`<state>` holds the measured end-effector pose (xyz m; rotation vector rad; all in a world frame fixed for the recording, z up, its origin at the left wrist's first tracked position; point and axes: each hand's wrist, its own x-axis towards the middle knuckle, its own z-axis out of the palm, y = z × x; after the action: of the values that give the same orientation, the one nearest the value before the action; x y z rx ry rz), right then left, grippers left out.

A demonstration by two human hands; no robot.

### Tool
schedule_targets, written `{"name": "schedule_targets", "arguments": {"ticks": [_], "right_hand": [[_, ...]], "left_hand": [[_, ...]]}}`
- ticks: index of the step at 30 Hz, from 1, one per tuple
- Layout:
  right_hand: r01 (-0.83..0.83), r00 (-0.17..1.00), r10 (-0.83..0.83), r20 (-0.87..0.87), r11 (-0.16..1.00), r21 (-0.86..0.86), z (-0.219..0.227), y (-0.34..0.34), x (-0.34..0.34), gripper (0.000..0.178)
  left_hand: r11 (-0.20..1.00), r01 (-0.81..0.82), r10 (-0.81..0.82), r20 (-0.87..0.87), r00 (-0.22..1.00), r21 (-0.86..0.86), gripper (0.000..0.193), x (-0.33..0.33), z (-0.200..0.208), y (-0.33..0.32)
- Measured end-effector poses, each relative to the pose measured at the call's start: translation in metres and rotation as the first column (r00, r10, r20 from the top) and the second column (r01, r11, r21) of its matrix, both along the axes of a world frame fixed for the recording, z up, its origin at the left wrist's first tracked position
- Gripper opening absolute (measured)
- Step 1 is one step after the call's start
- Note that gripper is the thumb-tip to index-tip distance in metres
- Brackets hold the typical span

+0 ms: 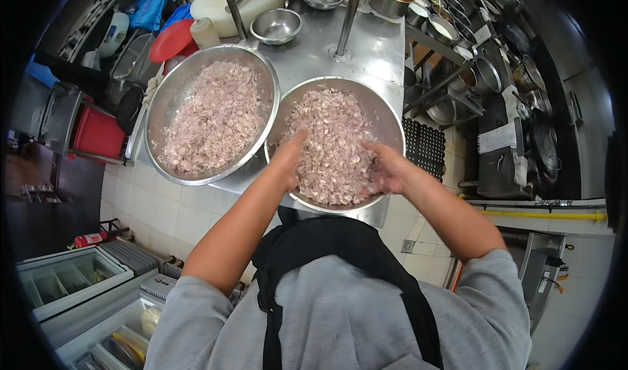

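Observation:
Two wide steel bowls stand side by side on a steel counter (pixel 366 46). The right bowl (pixel 386 118) holds a heap of pale pinkish peeled shallots (pixel 330 141). My left hand (pixel 288 157) is pushed into the near left side of that heap. My right hand (pixel 386 167) rests on the heap's near right side, fingers curled among the pieces. Between my hands the pile is gathered. The left bowl (pixel 167 102) is filled with the same pinkish pieces (pixel 212 118) and no hand touches it.
Small empty steel bowls (pixel 277 25) and a white cutting board (pixel 222 4) lie at the counter's far end, beside a red lid (pixel 171 40) and a squeeze bottle (pixel 204 33). Two steel posts (pixel 347 17) rise from the counter. Pots and pans (pixel 484 76) fill shelves on the right.

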<state>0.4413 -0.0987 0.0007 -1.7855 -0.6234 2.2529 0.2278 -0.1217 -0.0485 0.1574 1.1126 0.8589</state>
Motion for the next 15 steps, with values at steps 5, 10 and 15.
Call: {"name": "schedule_targets", "arguments": {"ticks": [5, 10, 15], "right_hand": [[0.127, 0.959, -0.138, -0.247, 0.990, -0.057, -0.053, 0.004, -0.031, 0.059], [0.034, 0.995, -0.002, -0.101, 0.949, 0.313, -0.087, 0.027, -0.008, 0.038], [-0.756, 0.648, 0.208, 0.732, 0.060, 0.652, -0.006, 0.049, -0.009, 0.032]], "left_hand": [[0.985, 0.142, -0.143, -0.005, 0.990, -0.094, 0.061, 0.010, -0.025, 0.016], [0.985, 0.087, -0.054, -0.211, 0.976, 0.150, 0.050, 0.015, 0.009, 0.019], [0.894, 0.337, -0.066, -0.658, 0.750, 0.295, 0.036, 0.021, 0.048, 0.021]]}}
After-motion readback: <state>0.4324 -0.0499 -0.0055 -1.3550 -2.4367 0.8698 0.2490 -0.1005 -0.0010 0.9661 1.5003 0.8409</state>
